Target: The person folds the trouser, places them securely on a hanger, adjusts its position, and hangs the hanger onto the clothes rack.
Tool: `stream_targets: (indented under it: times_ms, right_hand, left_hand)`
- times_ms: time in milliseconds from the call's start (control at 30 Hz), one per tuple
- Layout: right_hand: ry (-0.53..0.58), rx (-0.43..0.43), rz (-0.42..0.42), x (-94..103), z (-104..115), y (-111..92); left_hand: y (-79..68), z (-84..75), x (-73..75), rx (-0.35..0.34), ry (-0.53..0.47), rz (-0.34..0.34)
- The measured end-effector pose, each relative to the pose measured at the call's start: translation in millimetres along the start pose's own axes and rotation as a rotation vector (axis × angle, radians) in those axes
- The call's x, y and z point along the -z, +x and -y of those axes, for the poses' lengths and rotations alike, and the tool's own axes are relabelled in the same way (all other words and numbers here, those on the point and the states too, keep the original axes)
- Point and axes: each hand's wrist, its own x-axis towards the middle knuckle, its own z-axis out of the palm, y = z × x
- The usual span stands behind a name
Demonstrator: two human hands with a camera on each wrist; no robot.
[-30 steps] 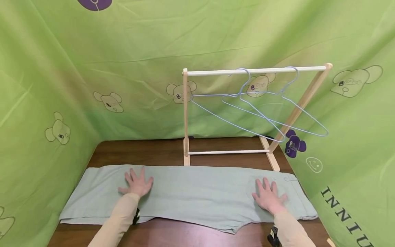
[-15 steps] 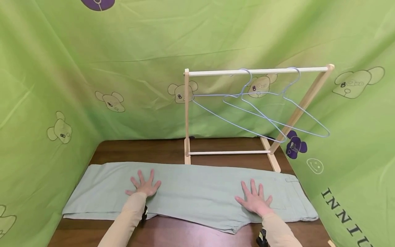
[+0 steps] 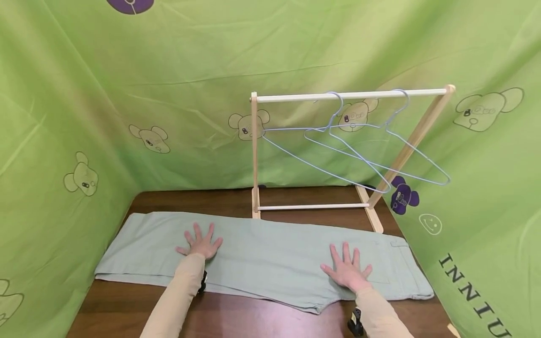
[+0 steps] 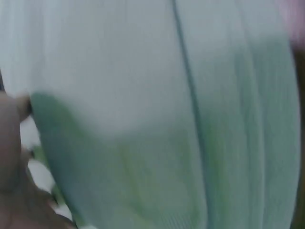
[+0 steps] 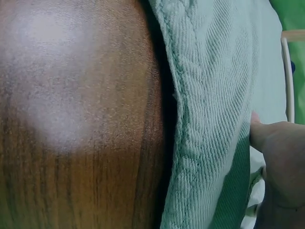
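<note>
In the head view, a pair of pale green cotton-looking trousers (image 3: 274, 263), folded lengthwise, is seen laid flat across the lower half of the frame on a dark brown wooden table (image 3: 258, 324). Their long axis is run from left to right, with the waistband placed at the right end and the leg hems at the left. The left hand (image 3: 200, 244) is rested on the legs, left of centre and nearer the hems, its fingertips set close to the upper edge; the right hand (image 3: 347, 271) is rested nearer the waistband, about midway between the long edges. On both, the fingers are spread and straightened, and nothing is gripped. Beyond, at upper right, two lilac wire hangers (image 3: 330, 127) are hung from a pale wooden rack (image 3: 359, 95). In the left wrist view, blurred fabric is shown across most of the frame, with part of the hand at lower left. In the right wrist view, table is seen at left, the folded edge down the middle, and the hand at right, fingertips mostly hidden.
</note>
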Motion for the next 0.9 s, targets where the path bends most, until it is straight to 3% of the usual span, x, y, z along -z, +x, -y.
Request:
stream_targets:
  times_ms: [100, 167, 233, 333, 433, 533, 633, 767, 900]
  right_hand:
    - [-0.046, 0.040, -0.060, 1.2, 5.0, -3.5]
    - [-0.081, 0.123, -0.146, 2.0, 10.3, -7.6]
    - [-0.101, 0.255, -0.245, 2.2, 16.9, -13.1]
    - [-0.073, 0.517, -0.291, 1.5, 26.3, -23.0]
    - [-0.011, 0.713, -0.149, -2.3, 33.3, -34.3]
    - [-0.013, 0.769, -0.006, -9.7, 36.9, -43.8]
    - [-0.088, 0.758, 0.018, -17.6, 38.2, -49.1]
    - [-0.129, 0.723, -0.022, -24.4, 37.0, -51.3]
    - [-0.130, 0.712, -0.076, -28.8, 33.6, -51.8]
  left_hand:
    - [-8.0, -15.1, -10.4, -0.133, 0.052, -0.141]
    - [-14.2, -28.8, -19.6, -0.298, 0.117, -0.223]
    - [-21.6, -44.4, -27.2, -0.498, 0.177, -0.256]
    - [-32.5, -65.4, -37.6, -0.766, 0.256, -0.170]
    - [-45.6, -82.3, -46.1, -0.944, 0.326, -0.015]
    - [-56.5, -92.5, -56.1, -1.039, 0.393, 0.102]
    - [-63.9, -97.5, -66.4, -1.078, 0.469, 0.129]
    - [-69.0, -98.6, -77.8, -1.113, 0.563, 0.075]
    - [-71.1, -98.4, -84.4, -1.174, 0.609, -0.026]
